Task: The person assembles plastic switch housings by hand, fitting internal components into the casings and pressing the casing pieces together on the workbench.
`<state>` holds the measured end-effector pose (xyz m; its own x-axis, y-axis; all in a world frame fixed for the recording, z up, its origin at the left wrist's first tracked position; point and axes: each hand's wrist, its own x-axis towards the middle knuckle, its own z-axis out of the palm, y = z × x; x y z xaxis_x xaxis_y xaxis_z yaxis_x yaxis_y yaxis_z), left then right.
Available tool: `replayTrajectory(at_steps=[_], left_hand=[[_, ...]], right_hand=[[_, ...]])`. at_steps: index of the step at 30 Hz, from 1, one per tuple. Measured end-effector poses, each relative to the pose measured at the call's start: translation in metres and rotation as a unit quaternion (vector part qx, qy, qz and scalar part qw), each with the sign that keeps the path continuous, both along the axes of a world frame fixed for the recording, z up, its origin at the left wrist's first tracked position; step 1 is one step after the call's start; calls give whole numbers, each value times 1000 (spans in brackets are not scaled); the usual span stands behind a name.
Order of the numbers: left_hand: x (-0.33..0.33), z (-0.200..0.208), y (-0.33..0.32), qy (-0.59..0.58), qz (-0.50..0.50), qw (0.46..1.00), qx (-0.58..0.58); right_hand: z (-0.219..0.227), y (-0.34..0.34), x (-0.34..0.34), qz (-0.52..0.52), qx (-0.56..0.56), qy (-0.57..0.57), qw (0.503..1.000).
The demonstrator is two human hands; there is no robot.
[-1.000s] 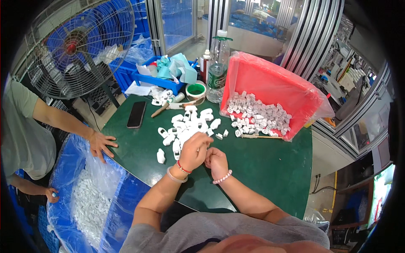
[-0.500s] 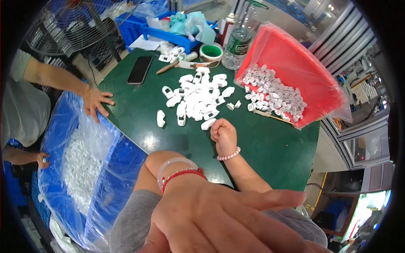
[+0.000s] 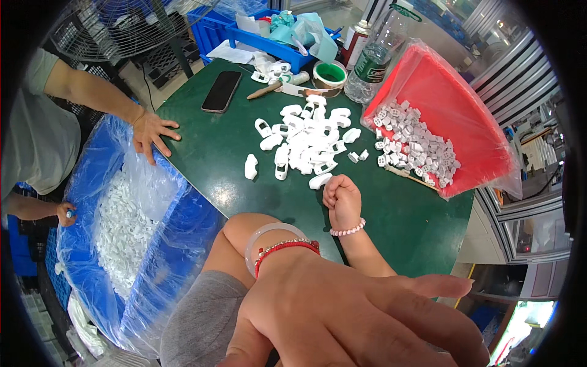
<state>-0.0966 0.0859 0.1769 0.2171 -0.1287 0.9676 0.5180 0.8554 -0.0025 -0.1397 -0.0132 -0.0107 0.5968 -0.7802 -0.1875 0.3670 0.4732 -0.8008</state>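
Green table [image 3: 409, 235] (light glaring near left edge), caged fan [image 3: 119, 27] behind, metal posts [image 3: 516, 73] right, pale floor [image 3: 164, 93]

Left of the red bin [image 3: 455, 113], you have a loose heap of white shells [image 3: 304, 142], smooth and rounded, lying at mixed angles and partly overlapping, several showing a dark opening. Nearer to you than the bin and off to its left, a single white shell [image 3: 320, 181] lies slightly slanted, its right end farther from you. Well to the bin's left, another lone shell [image 3: 251, 166] lies lengthwise, pointing away from you.
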Motion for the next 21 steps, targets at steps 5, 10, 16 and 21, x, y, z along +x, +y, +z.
replayTrajectory(at_steps=[5, 10, 16, 21], left_hand=[[3, 1, 2, 2, -14, 999, 29], [11, 2, 4, 4, -25, 998, 63], [17, 3, 1, 10, -45, 993, 107], [2, 4, 4, 7, -85, 988, 127]], right_hand=[[1, 0, -2, -10, 13, -6, 1000], [-1, 1, -2, -3, 7, -7, 1000], [2, -1, 1, -7, 6, -5, 1000], [0, -4, -1, -11, -4, -7, 1000]])
